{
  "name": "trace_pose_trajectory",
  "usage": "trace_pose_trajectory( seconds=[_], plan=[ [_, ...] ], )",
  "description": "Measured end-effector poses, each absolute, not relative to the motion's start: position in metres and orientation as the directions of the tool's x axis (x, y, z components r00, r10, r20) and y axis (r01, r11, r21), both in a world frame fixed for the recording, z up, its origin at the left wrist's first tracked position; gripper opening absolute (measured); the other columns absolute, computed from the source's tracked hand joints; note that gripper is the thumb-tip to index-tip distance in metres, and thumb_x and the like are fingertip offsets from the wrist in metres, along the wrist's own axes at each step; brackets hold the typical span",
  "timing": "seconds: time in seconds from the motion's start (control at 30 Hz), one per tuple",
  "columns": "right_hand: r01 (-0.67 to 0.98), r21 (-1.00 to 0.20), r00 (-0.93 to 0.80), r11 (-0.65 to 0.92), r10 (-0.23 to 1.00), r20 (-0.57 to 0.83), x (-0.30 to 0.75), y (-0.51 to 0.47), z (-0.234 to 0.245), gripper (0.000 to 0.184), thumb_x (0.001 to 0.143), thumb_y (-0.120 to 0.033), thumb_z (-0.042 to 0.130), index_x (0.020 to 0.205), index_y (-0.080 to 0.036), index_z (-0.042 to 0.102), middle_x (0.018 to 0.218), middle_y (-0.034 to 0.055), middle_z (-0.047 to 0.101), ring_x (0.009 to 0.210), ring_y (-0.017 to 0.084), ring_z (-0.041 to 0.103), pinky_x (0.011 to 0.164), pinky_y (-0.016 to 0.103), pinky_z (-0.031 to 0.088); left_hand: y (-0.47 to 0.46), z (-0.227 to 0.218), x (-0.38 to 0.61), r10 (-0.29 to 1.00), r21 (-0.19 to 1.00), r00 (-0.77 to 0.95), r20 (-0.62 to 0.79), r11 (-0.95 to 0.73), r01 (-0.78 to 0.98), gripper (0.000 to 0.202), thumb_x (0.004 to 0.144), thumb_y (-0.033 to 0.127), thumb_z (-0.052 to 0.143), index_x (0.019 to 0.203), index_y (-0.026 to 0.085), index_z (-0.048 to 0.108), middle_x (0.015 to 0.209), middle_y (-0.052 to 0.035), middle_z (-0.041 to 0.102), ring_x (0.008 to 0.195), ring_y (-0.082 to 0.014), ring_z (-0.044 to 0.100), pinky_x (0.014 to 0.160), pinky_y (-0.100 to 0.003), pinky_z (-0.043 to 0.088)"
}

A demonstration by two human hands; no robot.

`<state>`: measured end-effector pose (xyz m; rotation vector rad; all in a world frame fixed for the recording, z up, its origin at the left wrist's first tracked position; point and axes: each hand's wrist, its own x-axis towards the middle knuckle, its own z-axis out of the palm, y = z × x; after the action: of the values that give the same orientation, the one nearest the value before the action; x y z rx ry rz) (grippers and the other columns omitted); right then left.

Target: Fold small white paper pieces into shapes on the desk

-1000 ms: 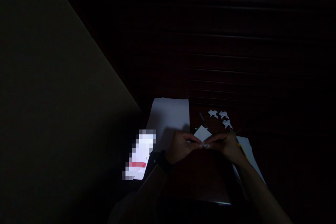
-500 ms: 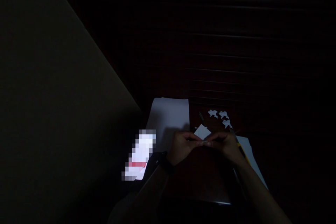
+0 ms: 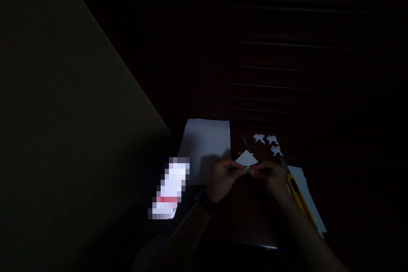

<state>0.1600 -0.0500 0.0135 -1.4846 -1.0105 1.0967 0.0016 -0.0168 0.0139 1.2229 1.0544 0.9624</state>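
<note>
Presently, left hand [image 3: 223, 178] and right hand [image 3: 270, 176] pinch one small paper piece [image 3: 247, 159] between them; a fold appears underway; creasing next calls for aligned edges.

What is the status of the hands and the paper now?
Left hand and right hand both pinch the small white paper. Three folded pieces behind it. Yellow cutter right of right hand.

no readable text, labels, brands or numbers, scene too dark
</note>
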Motion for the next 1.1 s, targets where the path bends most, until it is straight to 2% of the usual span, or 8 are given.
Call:
trace_pose_trajectory(
  seconds=[0.23, 0.43, 0.6, 0.77, 0.93, 1.1],
  plan=[
    [0.090, -0.992, 0.317, -0.094, 0.947, -0.061, 0.153, -0.050, 0.013, 0.013, 0.063, -0.028, 0.075, 0.070, -0.020, 0.068, 0.070, 0.0021, 0.069, 0.066, 0.018, 0.061, 0.063, 0.029, 0.046, -0.016, 0.014, 0.003, 0.967, 0.985, 0.220, -0.131, 0.152, -0.085, 0.019, 0.063, 0.027, 0.074, 0.075, 0.014, 0.067, 0.070, -0.0034, 0.068, 0.065, -0.0144, 0.063, 0.058, -0.022, 0.048],
    [0.047, -0.999, 0.320, -0.009, 0.947, 0.007, 0.149, -0.048, 0.012, 0.019, 0.065, -0.029, 0.073, 0.067, -0.020, 0.057, 0.066, -0.0014, 0.059, 0.062, 0.015, 0.054, 0.059, 0.026, 0.042, -0.016, 0.014, 0.004, 0.979, 0.990, 0.175, -0.103, 0.119, -0.078, 0.022, 0.064, 0.028, 0.073, 0.079, 0.015, 0.065, 0.065, -0.0012, 0.065, 0.061, -0.0134, 0.061, 0.053, -0.020, 0.044],
    [-0.046, -0.999, 0.343, 0.006, 0.939, -0.010, 0.143, -0.047, 0.008, 0.028, 0.064, -0.029, 0.073, 0.065, -0.021, 0.047, 0.061, -0.0045, 0.051, 0.055, 0.012, 0.047, 0.052, 0.023, 0.039, -0.017, 0.014, 0.005, 0.984, 0.994, 0.162, -0.078, 0.089, -0.059, 0.019, 0.066, 0.028, 0.070, 0.078, 0.015, 0.063, 0.067, -0.0018, 0.065, 0.063, -0.0133, 0.060, 0.055, -0.021, 0.044],
    [-0.232, -0.973, 0.326, 0.003, 0.942, -0.075, 0.136, -0.048, 0.004, 0.036, 0.064, -0.030, 0.073, 0.066, -0.023, 0.038, 0.064, -0.0049, 0.051, 0.055, 0.012, 0.050, 0.056, 0.025, 0.042, -0.017, 0.016, 0.005, 0.993, 0.994, 0.103, -0.058, 0.067, -0.089, 0.027, 0.062, 0.024, 0.073, 0.073, 0.017, 0.049, 0.059, 0.0046, 0.055, 0.054, -0.0091, 0.053, 0.049, -0.018, 0.038],
    [-0.289, -0.957, 0.331, -0.030, 0.935, -0.129, 0.135, -0.050, 0.000, 0.040, 0.060, -0.027, 0.076, 0.065, -0.022, 0.037, 0.061, -0.0056, 0.049, 0.052, 0.011, 0.048, 0.052, 0.024, 0.041, -0.016, 0.018, 0.005, 0.998, 0.997, 0.051, -0.034, 0.038, -0.065, 0.038, 0.058, 0.019, 0.075, 0.065, 0.018, 0.037, 0.055, 0.0080, 0.047, 0.050, -0.0062, 0.045, 0.047, -0.016, 0.034],
    [-0.308, -0.950, 0.329, -0.042, 0.933, -0.148, 0.139, -0.049, -0.001, 0.035, 0.059, -0.026, 0.077, 0.066, -0.022, 0.043, 0.061, -0.0051, 0.052, 0.053, 0.012, 0.051, 0.052, 0.024, 0.042, -0.014, 0.019, 0.001, 0.977, 0.989, 0.201, -0.074, 0.098, -0.113, 0.035, 0.065, 0.024, 0.072, 0.077, 0.020, 0.040, 0.057, 0.0067, 0.053, 0.051, -0.0082, 0.050, 0.047, -0.017, 0.035]
  ],
)
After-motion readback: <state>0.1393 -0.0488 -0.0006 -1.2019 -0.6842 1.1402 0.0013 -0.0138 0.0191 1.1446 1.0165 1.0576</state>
